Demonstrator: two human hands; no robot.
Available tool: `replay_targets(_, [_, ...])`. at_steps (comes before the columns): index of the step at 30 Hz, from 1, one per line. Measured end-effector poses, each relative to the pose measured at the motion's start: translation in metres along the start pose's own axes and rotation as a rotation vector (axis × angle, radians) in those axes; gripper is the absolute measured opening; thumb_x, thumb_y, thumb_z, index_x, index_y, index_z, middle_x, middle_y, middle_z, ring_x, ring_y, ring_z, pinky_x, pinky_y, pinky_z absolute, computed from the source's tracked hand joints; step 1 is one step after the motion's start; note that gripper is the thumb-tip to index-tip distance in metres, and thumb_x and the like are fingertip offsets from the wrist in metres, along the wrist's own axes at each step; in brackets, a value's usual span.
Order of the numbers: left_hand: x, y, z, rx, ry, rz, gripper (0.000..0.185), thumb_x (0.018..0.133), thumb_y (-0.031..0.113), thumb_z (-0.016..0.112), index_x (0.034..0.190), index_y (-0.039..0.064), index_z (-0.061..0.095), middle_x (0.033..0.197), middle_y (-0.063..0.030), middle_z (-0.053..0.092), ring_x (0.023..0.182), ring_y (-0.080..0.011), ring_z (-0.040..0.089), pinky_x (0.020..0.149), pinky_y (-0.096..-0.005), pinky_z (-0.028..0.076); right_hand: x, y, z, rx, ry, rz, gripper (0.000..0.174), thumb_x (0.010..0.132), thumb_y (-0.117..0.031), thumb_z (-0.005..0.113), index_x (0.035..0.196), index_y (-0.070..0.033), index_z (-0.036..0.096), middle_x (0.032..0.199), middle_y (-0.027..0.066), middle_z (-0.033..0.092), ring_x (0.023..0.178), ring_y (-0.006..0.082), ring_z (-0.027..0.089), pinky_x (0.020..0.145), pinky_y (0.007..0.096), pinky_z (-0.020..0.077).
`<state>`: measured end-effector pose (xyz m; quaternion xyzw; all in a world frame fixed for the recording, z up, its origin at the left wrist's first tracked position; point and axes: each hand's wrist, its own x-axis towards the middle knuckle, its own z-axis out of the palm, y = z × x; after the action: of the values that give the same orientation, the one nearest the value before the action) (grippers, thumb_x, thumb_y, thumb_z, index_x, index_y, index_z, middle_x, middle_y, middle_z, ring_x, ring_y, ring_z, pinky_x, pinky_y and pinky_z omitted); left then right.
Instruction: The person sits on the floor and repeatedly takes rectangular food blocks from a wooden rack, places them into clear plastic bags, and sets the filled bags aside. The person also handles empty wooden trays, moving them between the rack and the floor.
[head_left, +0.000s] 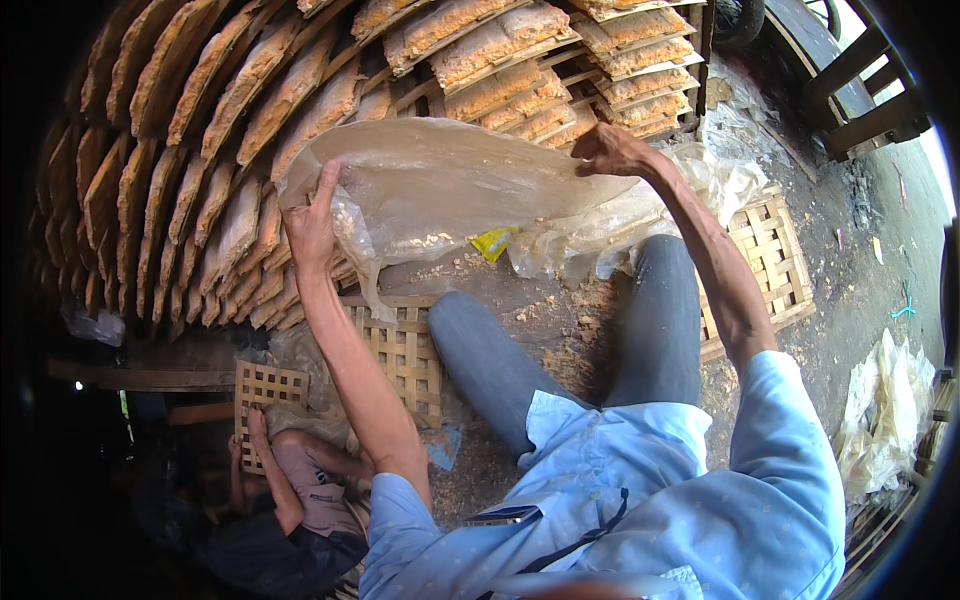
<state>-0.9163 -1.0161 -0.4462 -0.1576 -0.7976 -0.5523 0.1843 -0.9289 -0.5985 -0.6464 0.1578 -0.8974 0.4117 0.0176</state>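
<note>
A translucent plastic sheet (450, 172) stretches between my two hands above the floor in front of my knees. My left hand (311, 225) grips its left end, thumb up, and a loose corner hangs below. At the right end, the bent fingers of my right hand (607, 154) pinch the sheet's edge. Pale crumbs cling to the plastic. More crumpled plastic sheeting (585, 244) lies under and beyond it, by my right knee. A small yellow packet (493, 244) rests at the sheet's lower edge.
Stacked racks of orange-crusted slabs (502, 45) rise in front and to the left. Woven bamboo trays (397, 360) lie beside my legs, another one (765, 255) at right. A co-worker (322, 487) at lower left holds a bamboo tray (266, 390). Crumbs (577, 337) litter the floor.
</note>
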Motion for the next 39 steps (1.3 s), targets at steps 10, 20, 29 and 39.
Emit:
replay_targets(10, [-0.003, -0.007, -0.016, 0.059, 0.022, -0.060, 0.037, 0.096, 0.024, 0.078, 0.123, 0.000, 0.070, 0.117, -0.0053, 0.072, 0.106, -0.0151, 0.063, 0.095, -0.0311, 0.048, 0.029, -0.016, 0.024, 0.064, 0.001, -0.045, 0.032, 0.092, -0.031, 0.079, 0.099, 0.000, 0.079, 0.082, 0.0148, 0.077, 0.068, 0.0251, 0.072, 0.066, 0.0415, 0.0578])
replay_targets(20, [-0.018, -0.152, -0.046, 0.551, 0.348, -0.361, 0.078, 0.083, 0.024, 0.087, 0.148, 0.002, 0.050, 0.146, -0.0205, 0.057, 0.133, -0.0294, 0.056, 0.111, -0.0424, 0.043, 0.004, -0.019, -0.051, 0.248, 0.224, 0.055, 0.032, 0.084, -0.020, 0.082, 0.110, -0.003, 0.076, 0.109, 0.0143, 0.078, 0.102, 0.0263, 0.074, 0.086, 0.0386, 0.0597])
replay_targets(29, [-0.017, -0.013, 0.152, 0.308, -0.455, 0.111, 0.056, 0.090, 0.030, 0.081, 0.137, 0.005, 0.063, 0.120, -0.0184, 0.073, 0.116, -0.0271, 0.069, 0.097, -0.0398, 0.054, 0.037, -0.159, -0.046, -0.210, 0.108, -0.350, 0.031, 0.086, -0.022, 0.076, 0.110, -0.002, 0.073, 0.092, 0.0171, 0.075, 0.081, 0.0338, 0.071, 0.075, 0.0408, 0.0580])
replay_targets(39, [-0.020, -0.056, 0.107, -0.008, -0.413, -0.051, 0.016, 0.091, 0.002, 0.072, 0.107, 0.002, 0.071, 0.091, -0.0021, 0.073, 0.083, -0.0082, 0.065, 0.074, -0.0261, 0.051, 0.008, -0.119, -0.084, -0.097, 0.116, -0.143, 0.017, 0.092, -0.015, 0.065, 0.097, -0.001, 0.074, 0.089, 0.0140, 0.077, 0.083, 0.0256, 0.075, 0.075, 0.0407, 0.0600])
